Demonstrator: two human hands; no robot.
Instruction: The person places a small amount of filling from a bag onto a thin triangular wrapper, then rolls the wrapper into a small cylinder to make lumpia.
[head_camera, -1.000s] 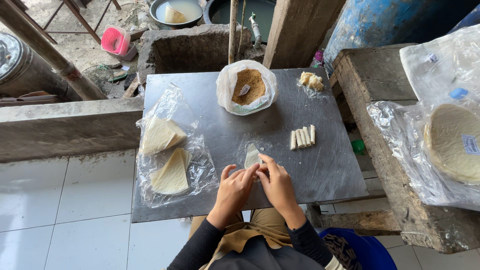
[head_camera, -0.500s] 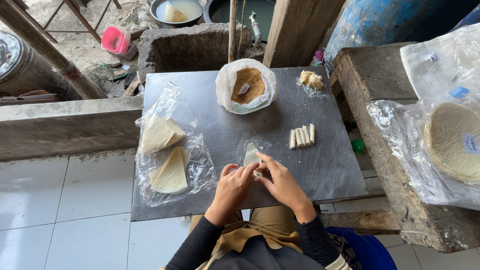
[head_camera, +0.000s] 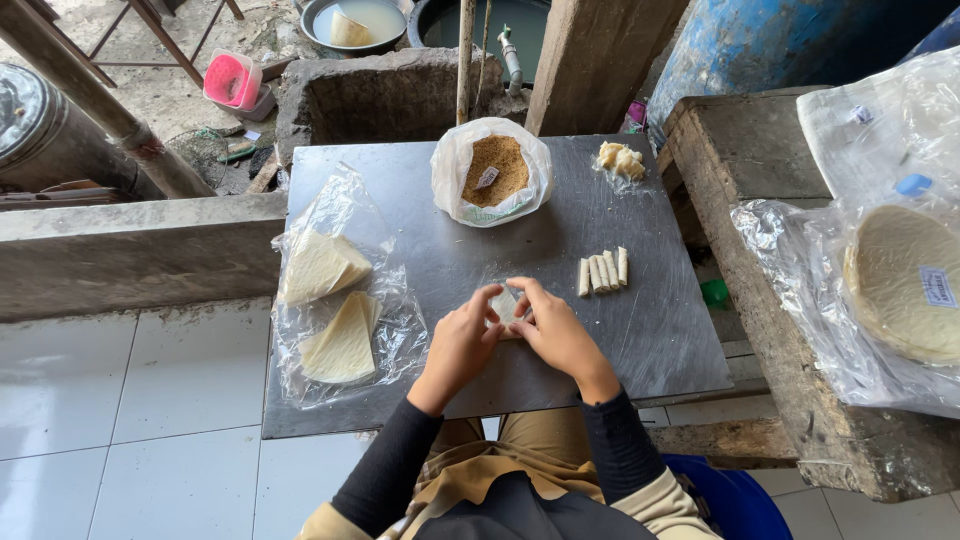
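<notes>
Head view: left hand (head_camera: 462, 345), right hand (head_camera: 556, 335) both pinching wrapper (head_camera: 505, 303) between fingertips, on metal sheet (head_camera: 400, 190).

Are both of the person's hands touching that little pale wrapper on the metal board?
Touching. The head view shows the left hand and right hand closed around the pale wrapper, fingertips pressed onto its edges.

White tiled floor (head_camera: 130, 420) lies below a grey metal table (head_camera: 660, 340); a concrete ledge (head_camera: 130, 250), wooden bench (head_camera: 760, 200) and blue barrel (head_camera: 780, 40) stand around in daylight
</notes>
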